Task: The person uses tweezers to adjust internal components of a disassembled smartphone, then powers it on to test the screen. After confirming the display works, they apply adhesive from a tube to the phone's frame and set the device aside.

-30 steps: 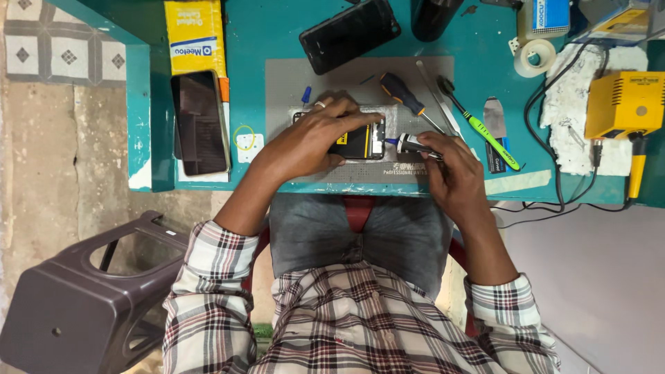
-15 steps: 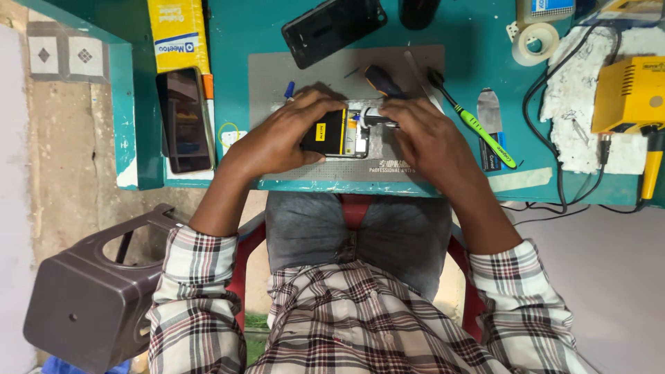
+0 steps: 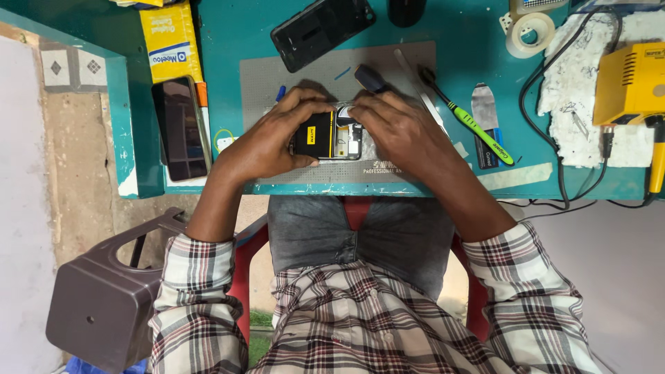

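Reaching up from plaid sleeves at the bottom of the frame, both forearms converge on an opened smartphone lying on the grey repair mat at centre. The left hand curls around the phone's left end, fingers closed over its edge. The right hand arches over the right end, fingertips pinched on what looks like a dark-handled screwdriver. Farther up, a second black phone lies near the top edge.

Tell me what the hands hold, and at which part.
Both hands, left and right, hold the opened phone on the grey mat: left at its left end, right at its right end.
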